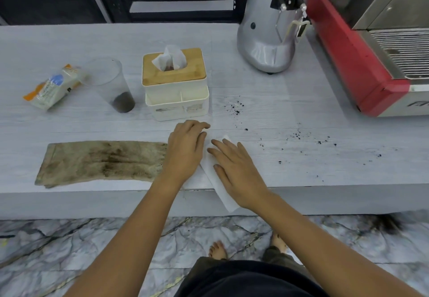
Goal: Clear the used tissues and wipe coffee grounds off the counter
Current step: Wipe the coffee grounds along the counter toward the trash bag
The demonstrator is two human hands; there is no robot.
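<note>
A white tissue [220, 188] lies flat on the pale counter [69, 124], its near end hanging over the front edge. My right hand [234, 171] rests palm down on it, fingers spread. My left hand [186, 148] lies flat just left of the tissue, fingers curled a little, touching its upper edge. Dark coffee grounds [235, 108] are scattered to the right of the tissue box, with more grounds [322, 142] further right. A stained brown cloth [102, 162] lies to the left of my left hand.
A white tissue box [175, 85] with a wooden lid stands behind my hands. Left of it are a clear plastic cup [111, 85] with dark dregs and a snack packet [54, 86]. A silver grinder [271, 24] and a red espresso machine [362, 64] stand at the back right.
</note>
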